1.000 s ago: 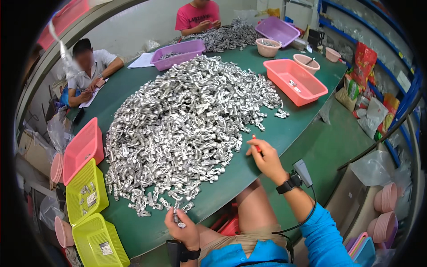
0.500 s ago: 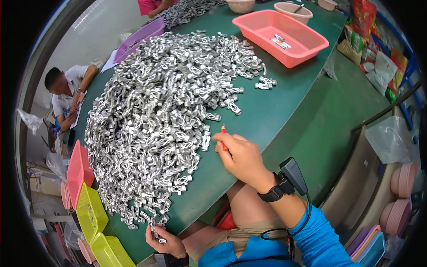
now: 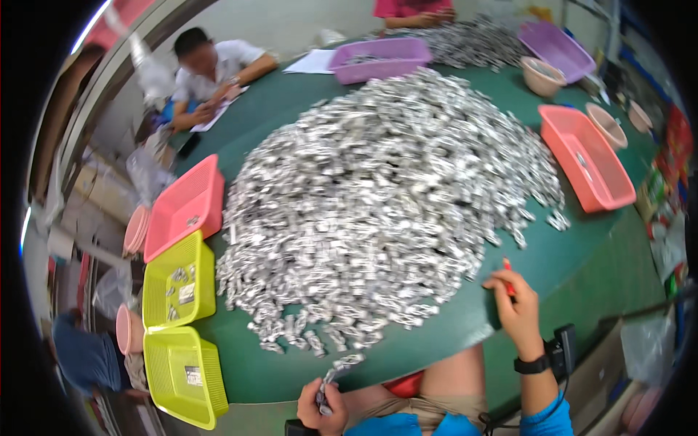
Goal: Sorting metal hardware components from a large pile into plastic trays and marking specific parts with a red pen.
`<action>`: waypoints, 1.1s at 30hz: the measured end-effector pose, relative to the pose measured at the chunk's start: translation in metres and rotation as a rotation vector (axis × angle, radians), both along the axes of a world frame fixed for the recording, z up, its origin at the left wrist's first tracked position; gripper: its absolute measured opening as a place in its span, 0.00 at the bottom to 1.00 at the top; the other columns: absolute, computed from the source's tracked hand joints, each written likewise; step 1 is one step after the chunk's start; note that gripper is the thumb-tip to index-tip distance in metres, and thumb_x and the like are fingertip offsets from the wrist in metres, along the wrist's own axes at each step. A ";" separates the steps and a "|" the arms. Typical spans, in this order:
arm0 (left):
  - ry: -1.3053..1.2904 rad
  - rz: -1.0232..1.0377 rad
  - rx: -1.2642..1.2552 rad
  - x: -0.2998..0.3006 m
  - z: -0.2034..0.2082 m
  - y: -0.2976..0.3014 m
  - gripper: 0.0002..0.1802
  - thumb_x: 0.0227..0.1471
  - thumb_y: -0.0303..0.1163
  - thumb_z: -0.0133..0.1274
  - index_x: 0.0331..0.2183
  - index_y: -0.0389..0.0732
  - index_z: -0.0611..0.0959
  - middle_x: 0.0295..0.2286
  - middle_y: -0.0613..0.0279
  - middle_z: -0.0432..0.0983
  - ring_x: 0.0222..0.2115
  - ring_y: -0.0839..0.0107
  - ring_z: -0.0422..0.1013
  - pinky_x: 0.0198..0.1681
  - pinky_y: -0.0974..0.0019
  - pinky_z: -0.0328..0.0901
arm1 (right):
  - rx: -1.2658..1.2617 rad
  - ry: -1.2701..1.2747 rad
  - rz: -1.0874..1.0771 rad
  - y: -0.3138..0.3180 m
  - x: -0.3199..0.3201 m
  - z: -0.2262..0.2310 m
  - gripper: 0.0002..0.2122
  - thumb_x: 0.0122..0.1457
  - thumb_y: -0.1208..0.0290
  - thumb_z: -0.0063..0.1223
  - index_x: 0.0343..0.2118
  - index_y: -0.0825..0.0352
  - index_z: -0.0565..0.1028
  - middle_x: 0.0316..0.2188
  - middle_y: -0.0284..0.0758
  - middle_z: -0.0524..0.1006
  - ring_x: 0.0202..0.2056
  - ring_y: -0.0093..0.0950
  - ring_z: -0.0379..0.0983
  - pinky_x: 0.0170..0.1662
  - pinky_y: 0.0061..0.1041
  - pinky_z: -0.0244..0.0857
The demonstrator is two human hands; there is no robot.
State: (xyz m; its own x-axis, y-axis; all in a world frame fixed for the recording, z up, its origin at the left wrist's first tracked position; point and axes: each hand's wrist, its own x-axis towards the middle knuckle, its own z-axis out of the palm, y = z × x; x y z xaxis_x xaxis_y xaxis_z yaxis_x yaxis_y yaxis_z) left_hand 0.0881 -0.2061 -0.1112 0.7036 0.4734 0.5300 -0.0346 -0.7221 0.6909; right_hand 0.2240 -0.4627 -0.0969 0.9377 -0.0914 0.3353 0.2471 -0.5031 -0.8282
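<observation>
A broad heap of small silver metal links (image 3: 371, 203) covers the middle of the green table (image 3: 251, 378). At the table's near edge, below the heap, my left hand (image 3: 308, 408) is closed around a few of these metal links (image 3: 325, 398). One more link (image 3: 349, 361) lies just beyond its fingertips, apart from the heap or touching the held ones; blur hides which. My right hand (image 3: 520, 312), right of the heap, is closed on a red pencil (image 3: 508, 279) that points up and away from me.
Along the left edge stand a pink basket (image 3: 211, 218), a yellow-green basket (image 3: 207, 265) and another yellow-green basket (image 3: 214, 378). A coral tray (image 3: 618, 185) is at the right. Purple trays (image 3: 385, 69) stand far back. A person (image 3: 218, 73) sits at the far left, another (image 3: 414, 11) at the back.
The view has swung left, so the heap and trays sit further right and the left baskets show fully. Both hands keep their hold on the links and the pencil.
</observation>
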 end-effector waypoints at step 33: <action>0.299 -0.069 -0.946 -0.001 0.061 0.059 0.09 0.34 0.21 0.52 0.27 0.34 0.75 0.18 0.68 0.69 0.18 0.87 0.59 0.19 0.82 0.57 | 0.350 0.567 0.940 0.192 -0.047 0.039 0.15 0.47 0.81 0.43 0.40 0.73 0.61 0.32 0.41 0.69 0.34 0.26 0.67 0.35 0.20 0.62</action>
